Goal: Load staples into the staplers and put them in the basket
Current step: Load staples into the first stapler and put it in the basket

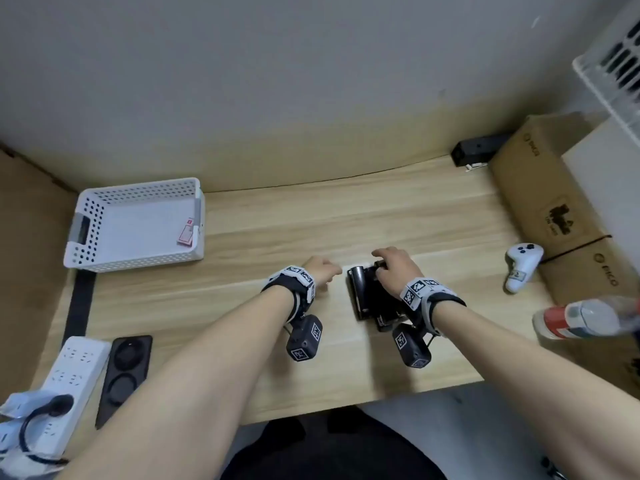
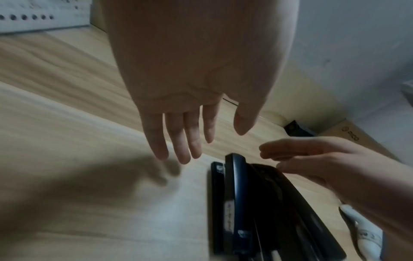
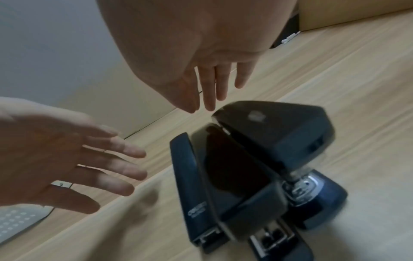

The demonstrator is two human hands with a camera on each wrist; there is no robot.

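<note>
A cluster of black staplers lies side by side on the wooden desk right of centre, seen close in the wrist views. My right hand hovers over their far ends with straight fingers, holding nothing. My left hand is just left of the staplers, fingers spread and empty. The white perforated basket stands at the far left, and a small pink and white box leans inside it.
A white controller, cardboard boxes and a lying plastic bottle crowd the right side. A white power strip and a black phone-like slab lie at the near left. A black block sits by the wall.
</note>
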